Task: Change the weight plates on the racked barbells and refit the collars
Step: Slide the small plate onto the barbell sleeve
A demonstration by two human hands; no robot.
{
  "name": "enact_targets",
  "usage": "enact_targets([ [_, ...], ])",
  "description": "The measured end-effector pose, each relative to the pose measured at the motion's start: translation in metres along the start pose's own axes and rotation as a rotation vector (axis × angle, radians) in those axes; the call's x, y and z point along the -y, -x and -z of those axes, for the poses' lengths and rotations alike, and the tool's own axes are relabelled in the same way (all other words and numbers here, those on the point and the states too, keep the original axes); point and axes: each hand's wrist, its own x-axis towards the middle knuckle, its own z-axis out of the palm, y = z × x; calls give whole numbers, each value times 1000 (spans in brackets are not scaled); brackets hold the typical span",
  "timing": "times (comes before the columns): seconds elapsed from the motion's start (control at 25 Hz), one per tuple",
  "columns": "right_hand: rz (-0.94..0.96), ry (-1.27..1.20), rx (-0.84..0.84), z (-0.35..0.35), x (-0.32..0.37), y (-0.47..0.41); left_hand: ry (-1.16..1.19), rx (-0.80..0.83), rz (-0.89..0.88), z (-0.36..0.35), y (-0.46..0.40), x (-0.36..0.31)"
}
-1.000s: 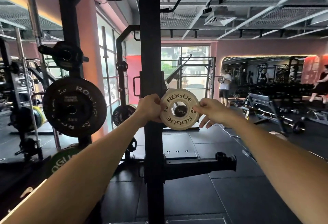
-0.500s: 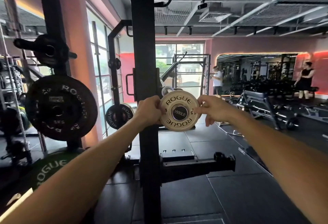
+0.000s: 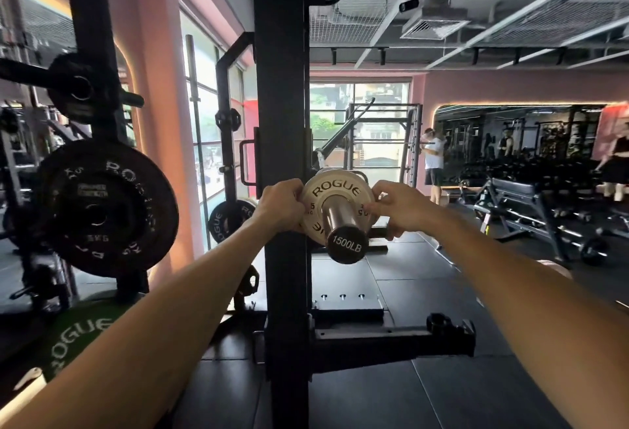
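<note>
Both hands hold one small white plate point(image 3: 335, 195) by its rim: the left hand point(image 3: 284, 205) grips the left edge with curled fingers, and the right hand point(image 3: 396, 207) pinches the right edge, thumb on the face. The plate reads ROGUE and sits on the steel sleeve point(image 3: 342, 224) of a racked barbell, with the sleeve passing through its hole and sticking out toward the camera. The sleeve's black end cap point(image 3: 346, 244) reads 1500LB. Behind the white plate, the edge of another pale plate shows on the same sleeve; how close they sit I cannot tell.

A black upright point(image 3: 282, 156) of the rack stands just left of the plate, partly behind the left hand. Lower down, a safety arm point(image 3: 391, 343) juts from it to the right. At left, a black plate point(image 3: 105, 207) hangs on a storage peg, with a green plate point(image 3: 78, 333) below it and a smaller black one point(image 3: 226, 219) farther back by the window point(image 3: 207, 122). At right stand a bench point(image 3: 514, 197) and, farther off, people point(image 3: 434, 159) near a mirrored wall.
</note>
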Motion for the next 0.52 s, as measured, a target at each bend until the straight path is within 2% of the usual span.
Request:
enact_targets([
  [0.16, 2, 0, 5, -6, -25, -58, -83, -42, -1, -23, -58, 18],
  [0.52, -26, 21, 23, -11, -60, -163, -132, -21, 60, -64, -156, 50],
])
